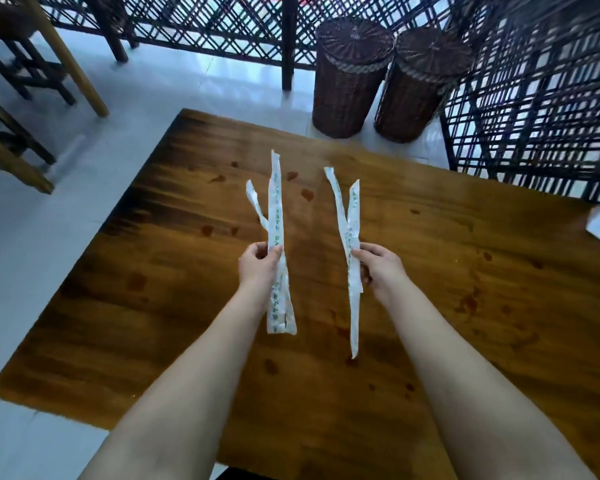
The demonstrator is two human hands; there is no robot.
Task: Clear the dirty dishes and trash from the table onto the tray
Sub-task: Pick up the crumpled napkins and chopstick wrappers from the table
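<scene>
Left hand pinching a long white printed paper wrapper, right hand gripping a second, torn, possibly chopstick wrapper, above stained brown wooden table

All you really get of the person is two arms and hands. The left forearm and right forearm are both bare the whole visible way, from the bottom edge up to the wrists. They look wide near the camera and taper to slimmer wrists. The left grip and right grip are bare too, with shortish rounded fingers and nails too small to make out. There's a dark sliver at the bottom edge between the arms, maybe clothing, honestly can't tell.
</scene>
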